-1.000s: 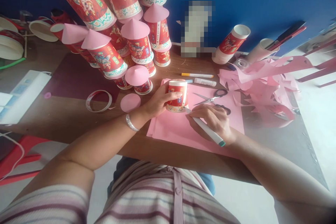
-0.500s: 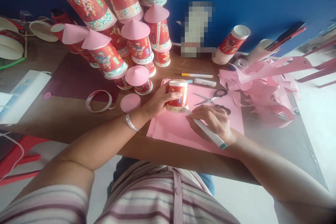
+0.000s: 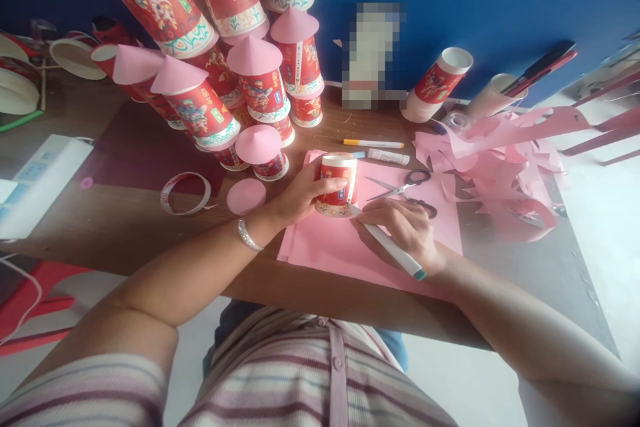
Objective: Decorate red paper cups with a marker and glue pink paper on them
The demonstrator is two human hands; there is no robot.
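Note:
A red patterned paper cup (image 3: 339, 181) stands upside down on a pink paper sheet (image 3: 330, 247). My left hand (image 3: 297, 195) is wrapped round the cup's left side and holds it down. My right hand (image 3: 403, 230) grips a white marker (image 3: 393, 250) with a green end, its tip touching the paper at the cup's lower right rim. Scissors (image 3: 407, 185) lie on the pink sheet just behind my right hand.
Stacked red cups with pink cone lids (image 3: 260, 80) stand at the back left. A pink paper disc (image 3: 246, 195) and a cut cup ring (image 3: 186, 192) lie left of my hand. Pink paper scraps (image 3: 500, 160) pile up at the right, with pens (image 3: 374, 144) and a lying cup (image 3: 440, 83).
Almost nothing has moved; the view shifted slightly and my right hand with the marker stays at the cup's rim.

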